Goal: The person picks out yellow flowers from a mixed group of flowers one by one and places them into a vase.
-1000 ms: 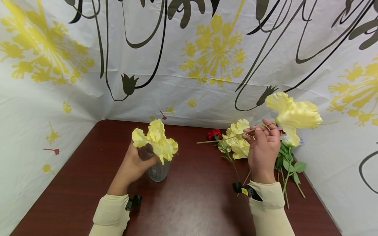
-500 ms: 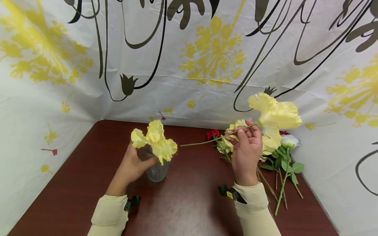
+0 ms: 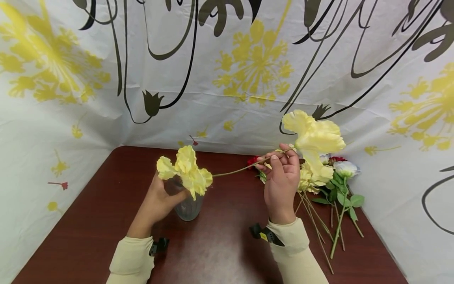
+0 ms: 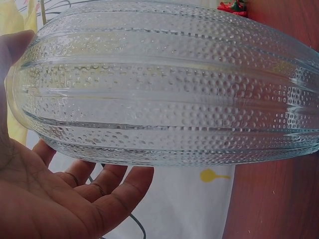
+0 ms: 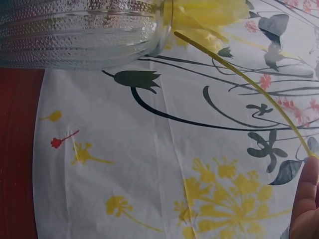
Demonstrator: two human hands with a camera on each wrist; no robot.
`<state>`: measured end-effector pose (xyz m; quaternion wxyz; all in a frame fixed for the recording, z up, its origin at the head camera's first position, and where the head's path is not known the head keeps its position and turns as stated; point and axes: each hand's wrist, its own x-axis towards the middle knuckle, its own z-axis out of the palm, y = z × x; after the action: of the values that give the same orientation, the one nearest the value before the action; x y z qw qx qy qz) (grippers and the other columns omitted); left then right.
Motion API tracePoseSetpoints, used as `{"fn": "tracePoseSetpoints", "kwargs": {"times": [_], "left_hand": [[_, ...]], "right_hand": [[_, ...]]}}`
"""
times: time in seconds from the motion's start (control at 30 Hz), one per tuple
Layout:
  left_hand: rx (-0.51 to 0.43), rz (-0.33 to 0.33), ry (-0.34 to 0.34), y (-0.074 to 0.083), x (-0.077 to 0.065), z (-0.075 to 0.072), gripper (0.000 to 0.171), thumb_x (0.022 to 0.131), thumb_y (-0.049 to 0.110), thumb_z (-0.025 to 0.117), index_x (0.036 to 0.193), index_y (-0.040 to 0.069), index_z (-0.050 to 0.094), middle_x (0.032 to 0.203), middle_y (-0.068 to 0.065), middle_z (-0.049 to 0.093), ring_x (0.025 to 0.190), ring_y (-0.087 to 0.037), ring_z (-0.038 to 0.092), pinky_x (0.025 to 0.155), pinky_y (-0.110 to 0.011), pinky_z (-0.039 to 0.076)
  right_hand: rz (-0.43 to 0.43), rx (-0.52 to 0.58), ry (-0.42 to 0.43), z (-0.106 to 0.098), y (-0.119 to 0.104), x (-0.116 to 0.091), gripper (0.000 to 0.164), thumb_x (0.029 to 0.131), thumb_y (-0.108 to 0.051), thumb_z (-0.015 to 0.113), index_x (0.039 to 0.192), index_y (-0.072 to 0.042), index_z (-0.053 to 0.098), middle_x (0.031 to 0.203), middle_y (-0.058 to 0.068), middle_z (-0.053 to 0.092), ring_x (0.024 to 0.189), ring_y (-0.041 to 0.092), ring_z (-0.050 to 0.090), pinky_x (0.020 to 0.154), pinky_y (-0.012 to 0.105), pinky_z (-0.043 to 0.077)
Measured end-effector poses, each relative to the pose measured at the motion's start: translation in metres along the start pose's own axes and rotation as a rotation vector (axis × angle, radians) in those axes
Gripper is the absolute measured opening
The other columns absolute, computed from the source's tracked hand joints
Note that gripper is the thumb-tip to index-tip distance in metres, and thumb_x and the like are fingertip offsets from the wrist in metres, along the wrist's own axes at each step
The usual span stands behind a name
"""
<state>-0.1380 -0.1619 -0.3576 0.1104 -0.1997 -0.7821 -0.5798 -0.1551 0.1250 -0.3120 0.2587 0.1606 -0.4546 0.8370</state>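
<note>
A clear, ribbed glass vase (image 4: 149, 89) stands on the table with a yellow artificial flower (image 3: 189, 169) in its mouth. My left hand (image 3: 159, 201) grips the vase near the rim, thumb on one side and fingers on the other. In my right hand (image 3: 282, 181) a second yellow flower (image 3: 315, 136) is pinched by its stem just below the bloom. Its thin stem (image 5: 244, 82) points left, and the bare tip lies close to the vase's rim in the right wrist view. In the head view that tip overlaps the edge of the first bloom.
Right of my right hand lies a pile of flowers: yellow blooms (image 3: 312, 179), a white rose (image 3: 345, 169) with green leaves, and red blooms (image 3: 252, 161). Their stems stretch toward the table's front. A printed cloth (image 3: 198, 79) hangs behind the dark red table (image 3: 220, 252).
My right hand has moved left with the yellow flower, bringing the stem tip up to the vase. The left hand stays around the vase. More of the flower pile shows on the right.
</note>
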Motion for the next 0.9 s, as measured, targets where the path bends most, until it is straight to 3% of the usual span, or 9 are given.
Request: {"fn": "tracePoseSetpoints", "kwargs": {"times": [0.23,0.53,0.73,0.9], "left_hand": [[-0.012,-0.003,0.015,-0.007,0.000,0.000,0.071,0.079,0.001,0.080,0.135,0.007,0.037,0.115,-0.009,0.050,0.099,-0.031,0.056,0.083,-0.036,0.050],[-0.001,0.006,0.021,-0.036,0.001,0.001,0.076,0.080,0.010,0.084,0.137,0.021,0.036,0.117,-0.004,0.050,0.100,-0.019,0.056,0.085,-0.037,0.050],[0.011,0.014,0.014,-0.037,0.003,0.001,0.078,0.080,0.014,0.084,0.139,0.024,0.035,0.123,-0.002,0.048,0.101,-0.018,0.056,0.088,-0.039,0.048],[0.010,0.020,0.017,-0.025,0.001,0.001,0.076,0.080,0.009,0.083,0.139,0.019,0.035,0.123,-0.003,0.047,0.100,-0.018,0.056,0.086,-0.037,0.049]], "right_hand": [[0.007,-0.020,-0.012,0.003,0.009,-0.001,0.029,0.103,-0.003,0.051,0.131,-0.003,0.044,0.096,0.011,0.058,0.083,0.023,0.067,0.071,0.029,0.056],[-0.014,-0.002,0.024,0.005,0.009,-0.006,0.030,0.103,-0.004,0.051,0.131,-0.001,0.043,0.097,0.012,0.057,0.083,0.023,0.066,0.071,0.028,0.056],[-0.022,0.020,0.000,0.010,0.010,-0.006,0.029,0.102,-0.003,0.052,0.131,-0.002,0.044,0.097,0.012,0.057,0.084,0.023,0.066,0.072,0.029,0.056],[-0.011,-0.063,-0.045,0.014,0.019,-0.008,0.031,0.103,-0.005,0.052,0.133,-0.003,0.044,0.100,0.012,0.058,0.087,0.023,0.067,0.074,0.030,0.056]]}}
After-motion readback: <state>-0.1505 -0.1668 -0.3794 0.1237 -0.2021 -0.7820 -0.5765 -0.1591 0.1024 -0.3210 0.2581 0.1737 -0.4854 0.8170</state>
